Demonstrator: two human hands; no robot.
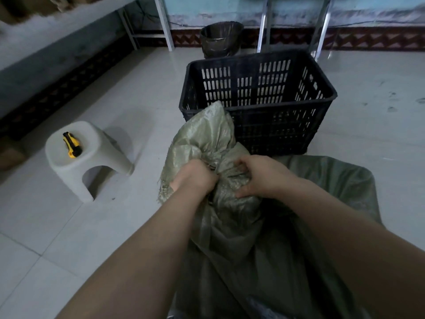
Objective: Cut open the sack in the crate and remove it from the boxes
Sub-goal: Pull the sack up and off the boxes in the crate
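Note:
A grey-green woven sack (207, 139) stands bunched up in front of me, its gathered neck rising toward a black slatted plastic crate (257, 88). My left hand (195, 178) is closed on the sack's neck from the left. My right hand (259, 176) grips the bunched fabric from the right, fingers pressed into it. The sack's lower body (326, 180) spreads wide below my forearms. A yellow and black utility knife (71, 144) lies on a small white plastic stool (85, 162) to the left. The crate looks empty inside; no boxes show.
A dark bucket (220, 39) stands behind the crate near white metal table legs (164, 24). A wall with a patterned red skirting runs along the left and back. The floor is pale glossy tile (69, 226). A brown cardboard edge (11, 155) sits at far left.

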